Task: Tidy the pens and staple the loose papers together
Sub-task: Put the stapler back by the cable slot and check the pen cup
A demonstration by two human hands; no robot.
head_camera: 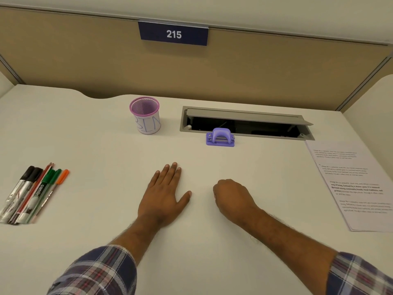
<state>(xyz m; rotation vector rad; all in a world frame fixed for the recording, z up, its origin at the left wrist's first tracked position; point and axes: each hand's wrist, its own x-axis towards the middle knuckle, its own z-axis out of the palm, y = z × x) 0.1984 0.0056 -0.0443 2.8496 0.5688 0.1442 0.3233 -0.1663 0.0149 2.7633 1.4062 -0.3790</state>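
Observation:
Several pens and markers [32, 193] lie side by side at the desk's left edge, caps pointing away from me. A purple mesh pen cup [145, 114] wrapped in paper marked "BIN" stands upright at the back centre. A small purple stapler [220, 137] sits to its right, by the cable tray. Loose printed papers [353, 184] lie stacked at the right edge. My left hand [164, 193] rests flat on the desk with its fingers straight. Beside it, my right hand [232, 198] rests on the desk with its fingers curled under, holding nothing.
The white desk [102, 158] is bounded by a tan partition carrying a blue "215" sign [174, 34]. A grey cable tray [244, 124] with its lid raised is sunk into the desk behind the stapler.

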